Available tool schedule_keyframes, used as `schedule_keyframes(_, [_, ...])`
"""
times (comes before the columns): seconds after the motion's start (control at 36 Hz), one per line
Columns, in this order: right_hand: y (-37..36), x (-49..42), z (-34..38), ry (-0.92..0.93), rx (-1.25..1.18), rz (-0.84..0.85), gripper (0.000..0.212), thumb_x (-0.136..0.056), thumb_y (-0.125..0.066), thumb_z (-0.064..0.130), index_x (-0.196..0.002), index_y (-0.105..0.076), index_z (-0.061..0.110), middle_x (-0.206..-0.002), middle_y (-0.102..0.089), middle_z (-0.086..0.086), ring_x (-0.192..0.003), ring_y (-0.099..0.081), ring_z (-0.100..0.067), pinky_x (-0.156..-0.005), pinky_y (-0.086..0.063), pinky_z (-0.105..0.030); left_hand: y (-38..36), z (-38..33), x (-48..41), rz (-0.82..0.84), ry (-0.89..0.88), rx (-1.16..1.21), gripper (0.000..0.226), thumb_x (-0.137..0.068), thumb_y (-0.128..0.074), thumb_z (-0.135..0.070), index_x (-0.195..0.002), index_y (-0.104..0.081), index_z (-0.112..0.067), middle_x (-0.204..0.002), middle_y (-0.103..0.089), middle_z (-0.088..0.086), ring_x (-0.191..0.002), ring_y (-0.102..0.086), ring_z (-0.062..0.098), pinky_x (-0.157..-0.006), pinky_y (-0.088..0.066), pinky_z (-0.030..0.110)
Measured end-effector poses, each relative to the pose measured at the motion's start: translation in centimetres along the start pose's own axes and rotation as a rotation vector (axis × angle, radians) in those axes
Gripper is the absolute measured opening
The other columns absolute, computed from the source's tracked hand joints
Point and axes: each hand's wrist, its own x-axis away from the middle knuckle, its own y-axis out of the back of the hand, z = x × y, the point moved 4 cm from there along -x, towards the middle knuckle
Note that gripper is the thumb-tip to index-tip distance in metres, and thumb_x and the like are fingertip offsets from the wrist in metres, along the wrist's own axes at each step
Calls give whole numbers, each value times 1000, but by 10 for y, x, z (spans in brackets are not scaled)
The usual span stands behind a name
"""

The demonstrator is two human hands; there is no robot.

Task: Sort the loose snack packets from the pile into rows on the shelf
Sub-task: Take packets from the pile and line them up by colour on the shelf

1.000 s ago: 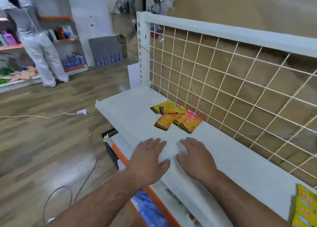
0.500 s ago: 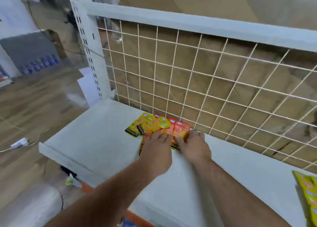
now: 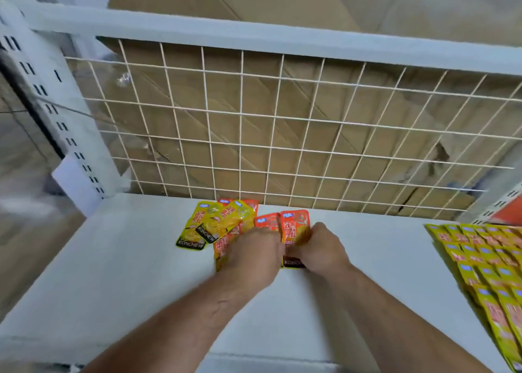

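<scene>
White shelf (image 3: 113, 274): flat top, fills the lower view. Wire grid (image 3: 282, 118) stands along its far edge, with brown cardboard (image 3: 254, 96) behind it.

Yellow rows (image 3: 485, 259): overlapping packets laid in lines at the shelf's right end, well apart from the hands.

Pile (image 3: 226, 226): small, loose, at the far middle of the shelf, just beside the foot of the grid. Two yellow packets (image 3: 209, 226) lie on its left side, tilted, with their black label ends toward the near left. Orange ones lie under and beside them.

Left hand (image 3: 251, 254): back up, fingers bent down onto the orange packets of the pile. The fingertips are hidden, so a grip cannot be told.

Right hand (image 3: 322, 248): fingers curled, pinching the right edge of one orange packet (image 3: 293, 226).

That packet sits between the two hands. Its long axis runs near to far, with the top end toward the grid and the black band toward the person.
</scene>
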Motion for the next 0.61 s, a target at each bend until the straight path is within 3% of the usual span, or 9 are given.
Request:
schedule_keyframes(0.03, [2,3,-4,-13,3,-12,55,-69,-78,50,-103,-49,18,-98,-63,2,-90,-64,-21,-69,-46,-30,-1,-2,0,18,15,-10,23,-94,-50,-28,-110,-63,-19,-107,-64,2,-103,-58,26,-78,-46,36])
schedule_keyframes(0.08, [6,9,-12,-34,22,-34,47,-73,-75,47,-101,-50,18,-96,-62,3,-88,-62,-21,-69,-46,-30,-3,-4,1,53,60,-80,45,-95,-56,-37,-135,-45,-19,-121,-59,5,-112,-56,28,-84,-47,37])
schedule_keyframes(0.14, [12,14,-20,-61,20,-50,36,-78,-71,42,-97,-51,19,-94,-62,3,-86,-61,-20,-69,-45,-29,-6,-5,1,65,107,-109,60,-93,-59,-42,-141,-35,-15,-127,-55,9,-116,-54,29,-87,-47,38])
schedule_keyframes(0.28, [25,28,-42,-125,-46,-58,12,-82,-59,21,-93,-57,16,-94,-62,0,-86,-58,-21,-66,-43,-27,-10,-11,-1,80,142,-69,57,-89,-65,-34,-133,-37,-11,-127,-52,13,-114,-55,30,-86,-48,38])
schedule_keyframes(0.47, [34,50,-63,-157,-219,-106,15,-77,-69,11,-80,-57,20,-86,-65,0,-83,-63,-21,-61,-44,-27,-20,-10,-4,162,96,48,64,-80,-70,-34,-138,-45,-27,-122,-50,14,-112,-54,30,-87,-50,36])
schedule_keyframes(0.56, [36,60,-71,-184,-372,-120,20,-74,-77,11,-80,-58,16,-81,-67,-4,-74,-63,-22,-59,-45,-28,-22,-16,1,176,53,56,48,-79,-69,-27,-124,-55,-30,-115,-51,10,-105,-56,27,-83,-51,33])
schedule_keyframes(0.61, [37,68,-76,-193,-478,-104,21,-75,-78,9,-82,-58,12,-73,-65,-5,-58,-56,-18,-48,-38,-22,-22,-24,7,190,54,66,36,-78,-65,-20,-112,-56,-26,-111,-51,8,-100,-57,27,-78,-52,35])
